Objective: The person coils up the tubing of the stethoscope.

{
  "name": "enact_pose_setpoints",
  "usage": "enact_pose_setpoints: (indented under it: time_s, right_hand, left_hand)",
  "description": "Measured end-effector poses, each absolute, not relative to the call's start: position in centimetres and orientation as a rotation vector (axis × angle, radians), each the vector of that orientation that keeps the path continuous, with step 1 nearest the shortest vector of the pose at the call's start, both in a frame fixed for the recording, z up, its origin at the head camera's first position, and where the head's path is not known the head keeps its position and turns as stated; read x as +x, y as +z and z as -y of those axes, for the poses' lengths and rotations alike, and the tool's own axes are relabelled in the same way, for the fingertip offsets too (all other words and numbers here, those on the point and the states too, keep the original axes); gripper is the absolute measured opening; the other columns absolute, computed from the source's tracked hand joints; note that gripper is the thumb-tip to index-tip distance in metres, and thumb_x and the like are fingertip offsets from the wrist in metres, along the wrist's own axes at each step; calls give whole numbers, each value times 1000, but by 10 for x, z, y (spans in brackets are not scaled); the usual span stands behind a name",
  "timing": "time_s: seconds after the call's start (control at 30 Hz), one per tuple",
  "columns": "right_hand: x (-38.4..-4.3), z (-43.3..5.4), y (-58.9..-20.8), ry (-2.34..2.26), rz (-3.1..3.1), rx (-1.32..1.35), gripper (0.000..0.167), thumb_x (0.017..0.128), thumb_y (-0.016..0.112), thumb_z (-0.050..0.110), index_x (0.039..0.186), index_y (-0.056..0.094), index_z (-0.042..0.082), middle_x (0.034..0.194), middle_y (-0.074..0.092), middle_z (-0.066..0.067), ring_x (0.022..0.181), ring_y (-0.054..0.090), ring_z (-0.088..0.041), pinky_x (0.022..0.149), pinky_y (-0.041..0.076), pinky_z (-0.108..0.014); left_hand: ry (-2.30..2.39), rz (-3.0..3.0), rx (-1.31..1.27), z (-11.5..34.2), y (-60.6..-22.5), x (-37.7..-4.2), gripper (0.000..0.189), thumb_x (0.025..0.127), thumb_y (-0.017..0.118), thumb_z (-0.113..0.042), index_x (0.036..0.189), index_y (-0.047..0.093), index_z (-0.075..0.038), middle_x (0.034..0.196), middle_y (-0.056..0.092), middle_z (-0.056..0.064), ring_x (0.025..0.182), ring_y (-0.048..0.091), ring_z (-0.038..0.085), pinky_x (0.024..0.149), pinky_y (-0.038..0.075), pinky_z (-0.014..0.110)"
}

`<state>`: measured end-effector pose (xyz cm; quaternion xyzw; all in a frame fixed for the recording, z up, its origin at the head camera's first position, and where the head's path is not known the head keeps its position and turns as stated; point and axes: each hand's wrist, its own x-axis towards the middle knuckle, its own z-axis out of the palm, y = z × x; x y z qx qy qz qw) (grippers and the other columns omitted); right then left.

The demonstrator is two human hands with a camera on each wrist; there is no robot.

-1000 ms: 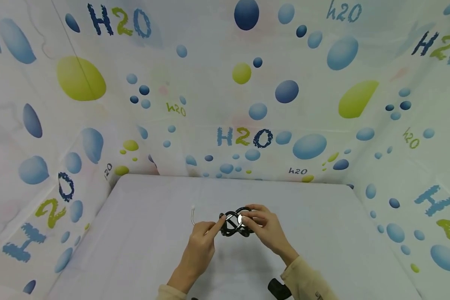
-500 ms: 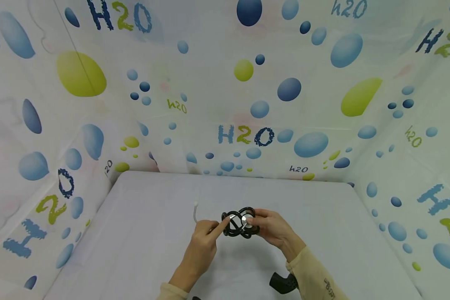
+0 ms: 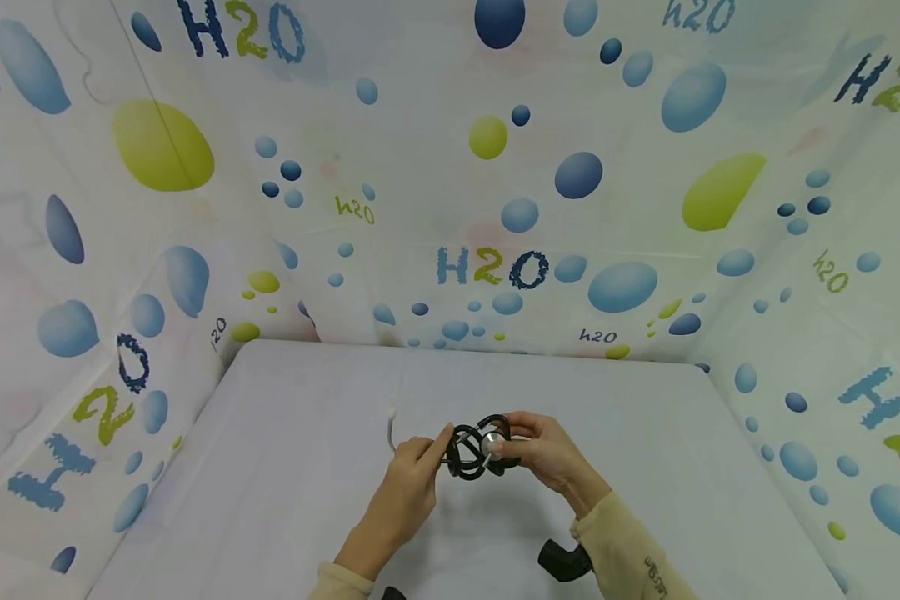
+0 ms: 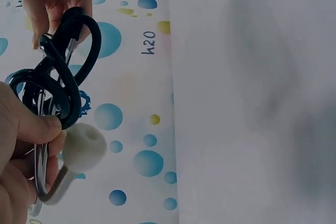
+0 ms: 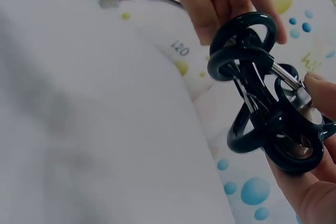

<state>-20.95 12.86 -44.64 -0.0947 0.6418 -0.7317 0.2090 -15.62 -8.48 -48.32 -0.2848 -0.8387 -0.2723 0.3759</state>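
A stethoscope with black tubing (image 3: 465,454) is held up over the table, its tube looped into a tangled bundle. My left hand (image 3: 411,487) pinches the bundle's left end, thumb on the tubing (image 4: 68,93) and fingers by the metal ear tubes (image 4: 40,169). One pale ear tip (image 4: 84,145) sticks out past that hand; it also shows on its curved metal tube in the head view. At the right end my right hand (image 3: 551,454) grips the bundle, thumb on the silver chest piece (image 3: 492,445) and fingers behind. Part of the chest piece is hidden by the thumb.
A white-covered table (image 3: 307,392) lies below. Behind and at both sides hangs a white curtain (image 3: 420,150) printed with drops and H2O letters. A black curved thing (image 3: 565,562) sits by the right sleeve (image 3: 633,546).
My right hand has moved slightly right, its thumb now across the chest piece. My left index finger has drawn back from over the loops to their left edge. The head view has tilted a little.
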Motion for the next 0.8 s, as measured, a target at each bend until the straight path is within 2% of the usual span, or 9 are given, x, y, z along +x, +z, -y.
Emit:
enact_pose_setpoints:
  time_s: [0.1, 0.17, 0.3, 0.47, 0.53, 0.7, 0.8]
  right_hand:
    - [-209, -129, -447, -1962, -1884, -304, 38, 79, 69, -3, 111, 52, -15, 88, 64, -2, 76, 63, -13, 67, 55, -27]
    - [-208, -129, -447, -1909, -1951, -320, 40, 80, 69, 0, 112, 51, -16, 87, 64, -2, 76, 63, -13, 67, 54, -27]
    - [-206, -127, -448, -1847, -2071, -356, 41, 82, 68, 1, 114, 50, -17, 89, 62, -6, 79, 64, -15, 68, 54, -28]
    - [-202, -123, -452, -1766, -2220, -483, 43, 88, 64, 6, 120, 49, -18, 101, 60, -22, 90, 66, -31, 75, 56, -33]
    - [-200, -121, -453, -1729, -2307, -530, 46, 90, 63, 9, 125, 47, -17, 104, 61, -25, 92, 66, -33, 75, 56, -32]
    - [-185, -109, -438, -1713, -2603, -674, 41, 89, 61, 2, 125, 48, -13, 90, 66, -22, 77, 68, -29, 65, 55, -27]
    - [-176, -98, -432, -1802, -2781, -804, 26, 86, 61, -8, 111, 57, -10, 78, 66, -19, 63, 63, -25, 55, 52, -25]
  left_hand:
    - [-698, 2193, -710, 83, -484, -155, 55, 66, 73, 16, 118, 61, 5, 81, 58, 6, 71, 55, 15, 63, 50, 25]
    - [-697, 2214, -697, 82, -484, -154, 59, 61, 78, 15, 117, 62, 4, 80, 58, 5, 70, 56, 15, 63, 51, 23]
    - [-702, 2220, -662, 79, -483, -153, 58, 60, 80, 14, 114, 64, 2, 79, 59, 5, 69, 57, 14, 63, 51, 20]
    - [-732, 2165, -619, 78, -485, -153, 53, 58, 80, 14, 107, 66, 1, 77, 60, 4, 68, 57, 14, 63, 51, 21]
    - [-743, 2138, -610, 78, -485, -154, 49, 58, 80, 13, 103, 66, -1, 77, 62, 4, 68, 58, 16, 63, 51, 22]
    - [-777, 2105, -604, 79, -482, -158, 46, 58, 80, 14, 99, 65, -1, 77, 64, 6, 70, 60, 17, 63, 52, 22]
    - [-800, 2102, -593, 79, -480, -159, 47, 57, 80, 15, 99, 65, 0, 77, 64, 6, 70, 61, 18, 62, 52, 21]
